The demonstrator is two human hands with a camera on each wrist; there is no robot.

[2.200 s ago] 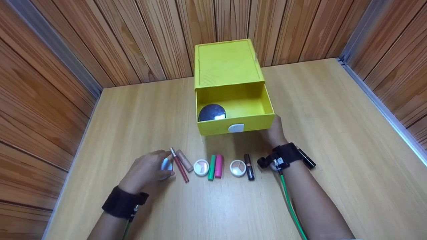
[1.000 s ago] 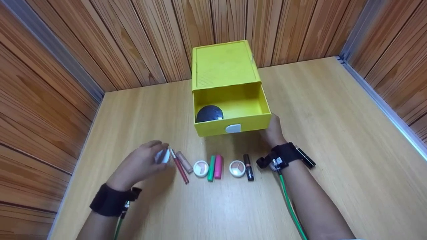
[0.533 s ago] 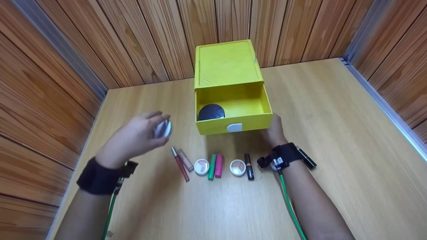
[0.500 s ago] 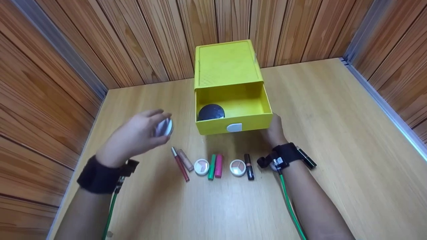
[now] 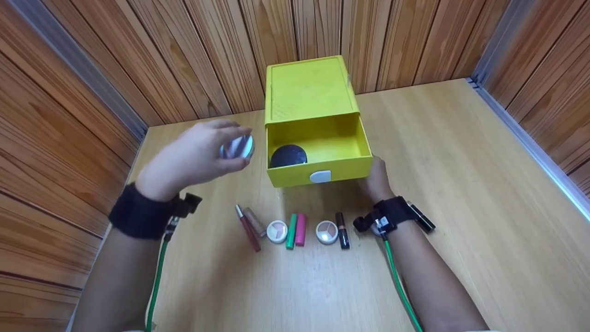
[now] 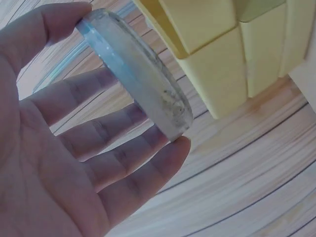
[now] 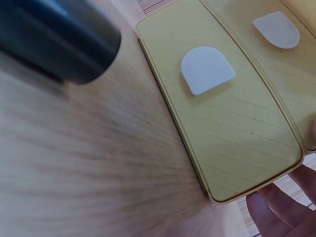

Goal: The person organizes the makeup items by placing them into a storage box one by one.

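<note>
My left hand [image 5: 184, 152] holds a round, shiny pale-blue and clear case [image 5: 237, 146] by its rim, raised left of the yellow drawer unit [image 5: 313, 90]. In the left wrist view the case [image 6: 143, 69] is seen edge-on between thumb and fingertips. The upper drawer [image 5: 343, 175] is pulled out, and a dark, glossy round disc [image 5: 289, 156] lies inside at its left. My right hand [image 5: 378, 182] grips the drawer's right front corner, partly hidden behind it. In the right wrist view its fingers [image 7: 274, 212] lie along the unit's side, below a shut drawer with a white knob [image 7: 207, 71].
A row of cosmetics lies before the unit: a red tube [image 5: 249, 229], a mauve tube [image 5: 255, 222], two white-rimmed palettes, one of them a three-part palette [image 5: 327, 232], a green tube [image 5: 291, 232], a pink tube [image 5: 300, 229] and a black tube [image 5: 342, 231]. Another black tube [image 5: 421, 217] lies past my right wrist.
My left hand has picked the round case up from beside the red tube and moved it up and away, then right toward the open drawer. My right hand stays at the corner.
</note>
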